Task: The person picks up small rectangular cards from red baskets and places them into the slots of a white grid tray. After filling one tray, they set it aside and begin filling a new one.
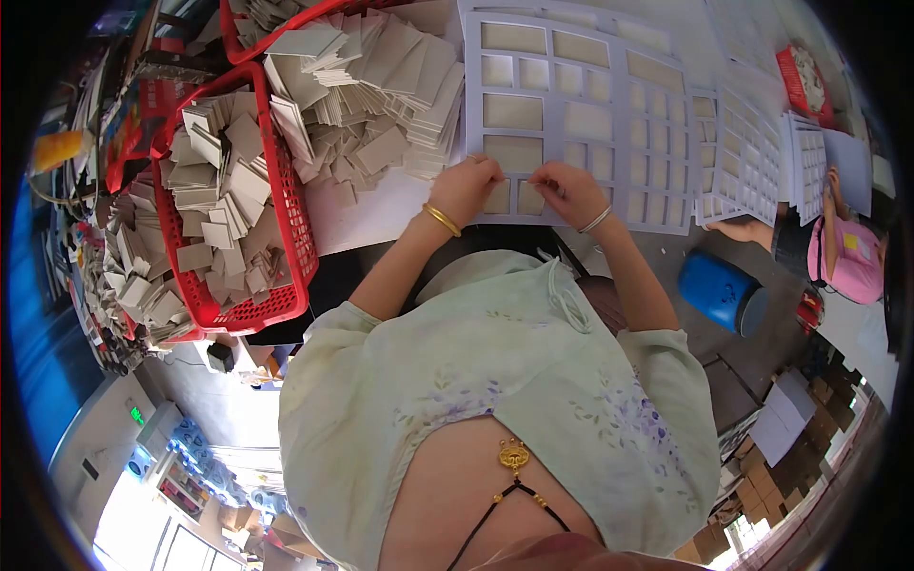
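My left hand (468, 190), with a gold bangle on the wrist, is at the near left corner of a white sheet (551, 107) with rectangular openings. Its thumb and fingers are closed beside a small opening. My right hand (573, 194), wearing a silver-coloured bangle, is a little to the right, with its fingertips pinched at the neighbouring opening. What either hand pinches is too small or hidden to make out. Greyish-beige board shows in the sheet's openings. Left of the sheet, a large heap of grey-beige board pieces (381, 71) lies on the white table (347, 225).
A red plastic basket (303, 228) full of board pieces stands at the left, with another red basket (228, 33) behind it. More sheets with openings (747, 143) lie to the right. A blue drum (719, 290) and a person in pink (847, 259) are at the right.
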Tool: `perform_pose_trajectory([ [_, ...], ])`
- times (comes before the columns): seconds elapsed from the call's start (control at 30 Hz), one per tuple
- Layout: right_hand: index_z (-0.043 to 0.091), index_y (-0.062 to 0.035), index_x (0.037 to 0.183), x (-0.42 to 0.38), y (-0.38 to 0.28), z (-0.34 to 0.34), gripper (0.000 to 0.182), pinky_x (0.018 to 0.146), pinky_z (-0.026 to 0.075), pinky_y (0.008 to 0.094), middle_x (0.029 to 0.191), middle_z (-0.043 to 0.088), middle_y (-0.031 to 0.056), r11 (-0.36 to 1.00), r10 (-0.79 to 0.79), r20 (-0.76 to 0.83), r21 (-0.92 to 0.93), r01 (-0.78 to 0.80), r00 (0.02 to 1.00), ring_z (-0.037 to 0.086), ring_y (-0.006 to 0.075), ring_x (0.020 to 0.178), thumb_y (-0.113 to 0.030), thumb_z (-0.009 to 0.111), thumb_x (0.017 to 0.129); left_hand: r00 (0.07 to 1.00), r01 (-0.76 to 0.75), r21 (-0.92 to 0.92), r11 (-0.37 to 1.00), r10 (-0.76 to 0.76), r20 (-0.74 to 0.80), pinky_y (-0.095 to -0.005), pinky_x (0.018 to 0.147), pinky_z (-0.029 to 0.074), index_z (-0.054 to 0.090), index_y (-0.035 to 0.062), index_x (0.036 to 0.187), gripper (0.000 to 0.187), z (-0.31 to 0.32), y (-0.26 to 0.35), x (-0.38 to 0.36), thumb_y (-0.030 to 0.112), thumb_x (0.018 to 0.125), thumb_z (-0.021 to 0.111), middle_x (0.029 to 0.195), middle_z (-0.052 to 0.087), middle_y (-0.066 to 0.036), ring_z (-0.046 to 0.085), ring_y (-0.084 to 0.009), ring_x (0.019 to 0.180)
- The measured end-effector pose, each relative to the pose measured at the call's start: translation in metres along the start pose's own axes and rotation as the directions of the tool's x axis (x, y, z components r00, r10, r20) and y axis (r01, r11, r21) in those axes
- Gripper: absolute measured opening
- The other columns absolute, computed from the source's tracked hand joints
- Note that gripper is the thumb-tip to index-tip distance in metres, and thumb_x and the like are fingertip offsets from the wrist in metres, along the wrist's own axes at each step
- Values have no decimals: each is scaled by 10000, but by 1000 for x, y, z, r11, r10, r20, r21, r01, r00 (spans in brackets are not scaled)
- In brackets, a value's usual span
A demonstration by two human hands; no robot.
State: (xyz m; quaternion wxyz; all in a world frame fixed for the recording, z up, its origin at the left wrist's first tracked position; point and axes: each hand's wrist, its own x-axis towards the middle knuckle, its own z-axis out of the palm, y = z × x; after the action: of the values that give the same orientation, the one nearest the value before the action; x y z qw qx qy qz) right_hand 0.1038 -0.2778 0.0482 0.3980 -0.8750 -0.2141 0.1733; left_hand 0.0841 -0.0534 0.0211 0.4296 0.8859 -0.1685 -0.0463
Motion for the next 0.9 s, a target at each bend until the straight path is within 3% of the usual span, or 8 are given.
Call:
perform_pose_trajectory([
  [0.27, 617, -100, 811, -12, -23, 11, 110, 607, 468, 354, 849, 542, 78, 935, -159, -239, -347, 69, 958, 581, 254, 742, -50, 660, 723, 1000, -4, 308, 951, 2, 6, -378, 649, 512, 618, 113, 866, 122, -12, 28, -16, 65, 755, 602, 888, 561, -52, 608, -269, 811],
  [0.37, 637, -112, 828, -24, -10, 21, 118, 659, 456, 393, 828, 527, 76, 901, -201, -146, -415, 125, 969, 561, 278, 776, -55, 659, 727, 995, -81, 408, 910, 51, 86, -362, 644, 512, 636, 130, 891, 187, -8, 17, -30, 58, 722, 599, 895, 570, -44, 599, -249, 841],
  [0.57, 660, -98, 946, -41, -12, 5, 196, 711, 444, 392, 904, 559, 113, 963, -139, -255, -262, 70, 957, 539, 299, 862, -73, 642, 752, 998, -42, 305, 951, 56, -36, -349, 666, 500, 596, 107, 997, 248, -12, 9, -20, 84, 750, 608, 937, 562, -64, 586, -236, 835],
  [0.63, 618, -63, 1053, -62, 17, -10, 288, 798, 452, 404, 1004, 566, 118, 931, -164, -512, -364, -40, 843, 555, 286, 880, -98, 636, 768, 956, 135, 136, 982, -93, -277, -315, 611, 503, 570, 80, 1071, 299, -8, 2, -23, 73, 778, 629, 886, 591, -64, 611, -221, 728],
  [0.7, 538, -9, 1155, -97, 42, -33, 411, 827, 453, 384, 1058, 553, 136, 911, 251, -765, -19, -411, 593, 561, 269, 925, -116, 656, 776, 948, 275, -106, 955, -288, -137, -297, 553, 490, 527, 45, 1105, 315, -5, -15, -28, 111, 816, 635, 821, 593, -70, 594, -190, 617],
  [0.77, 462, 4, 1233, -144, 117, -47, 504, 798, 467, 340, 1040, 550, 134, 859, 136, -919, -77, -506, 370, 564, 240, 926, -133, 665, 793, 920, 368, -256, 894, -390, -39, -278, 493, 474, 505, 19, 1114, 321, -6, -19, -27, 145, 848, 632, 753, 590, -69, 570, -155, 529],
  [0.83, 456, -18, 1218, -177, 167, -48, 454, 708, 489, 337, 1027, 553, 124, 827, 430, -899, 353, -438, 87, 586, 230, 874, -154, 652, 831, 903, 399, -342, 851, -429, -13, -257, 430, 454, 504, 3, 1098, 306, -5, -15, -23, 174, 873, 620, 684, 581, -62, 542, -117, 467],
  [0.9, 465, -35, 1178, -188, 160, -53, 401, 632, 483, 326, 1002, 555, 106, 591, 801, -598, 784, -191, 24, 598, 212, 828, -179, 643, 850, 823, 535, -594, 601, -530, 204, -251, 401, 435, 501, -1, 1094, 309, -9, -22, -16, 172, 868, 623, 656, 584, -57, 537, -115, 444],
])
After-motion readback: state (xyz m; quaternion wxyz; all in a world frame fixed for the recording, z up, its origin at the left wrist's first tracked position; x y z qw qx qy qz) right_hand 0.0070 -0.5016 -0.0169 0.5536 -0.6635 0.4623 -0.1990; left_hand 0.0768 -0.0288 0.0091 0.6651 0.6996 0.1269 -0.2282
